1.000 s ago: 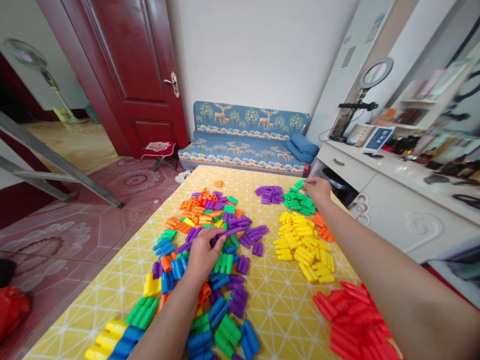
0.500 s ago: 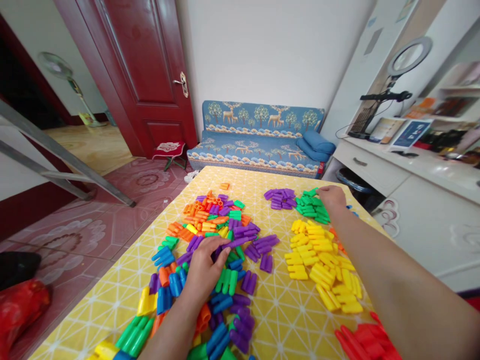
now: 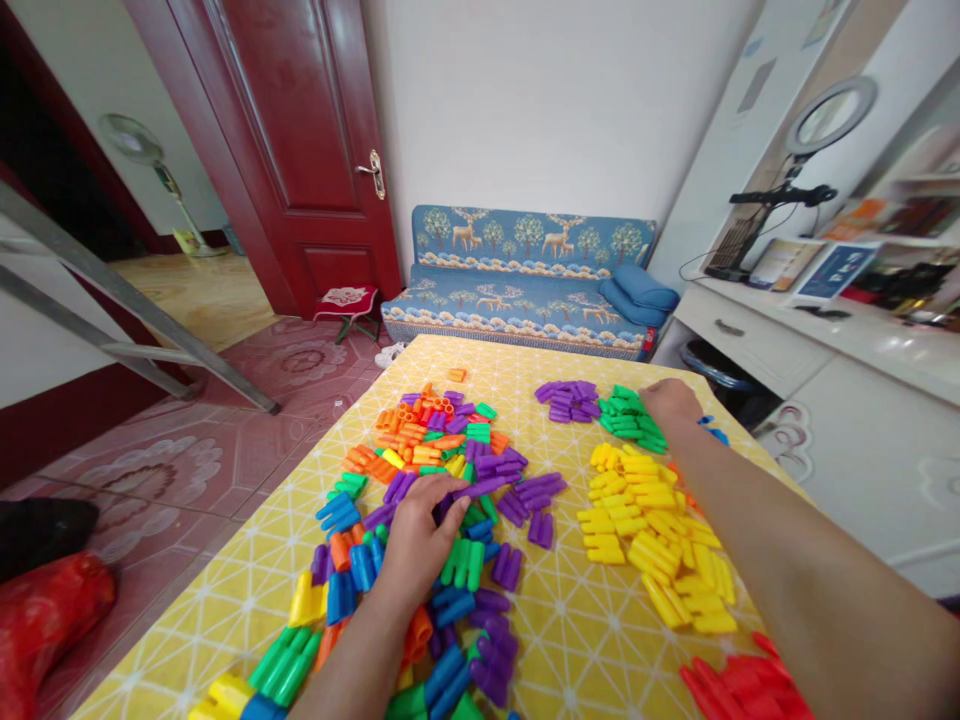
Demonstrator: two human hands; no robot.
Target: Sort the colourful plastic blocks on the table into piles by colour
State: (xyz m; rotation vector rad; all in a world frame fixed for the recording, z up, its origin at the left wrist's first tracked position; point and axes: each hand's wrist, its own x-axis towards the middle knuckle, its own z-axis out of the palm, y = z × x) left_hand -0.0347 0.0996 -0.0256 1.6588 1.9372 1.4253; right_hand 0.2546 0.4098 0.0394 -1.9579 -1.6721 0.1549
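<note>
My left hand (image 3: 420, 535) is over a mixed heap of plastic bullet-shaped building blocks, its thumb and fingertips closed on the near end of a purple block (image 3: 484, 487). Around it lie orange blocks (image 3: 405, 437), blue blocks (image 3: 362, 567) and green blocks (image 3: 463, 565). Across the table, my right hand (image 3: 673, 405) is at the right edge of a pile of green blocks (image 3: 630, 418), fingers curled together. Whatever its fingertips may hold is hidden. Left of that pile is a purple pile (image 3: 568, 401); nearer me is a yellow pile (image 3: 652, 525).
Red blocks (image 3: 746, 685) lie at the near right, partly behind my right forearm. A few blue blocks (image 3: 714, 430) sit beyond my right hand. The patterned yellow tablecloth (image 3: 570, 620) covers the table. A blue sofa (image 3: 517, 290) and a white cabinet (image 3: 817, 390) stand beyond.
The view has shifted slightly. The green block end that showed at my right fingertips is no longer visible there. My left hand stays on the purple block.
</note>
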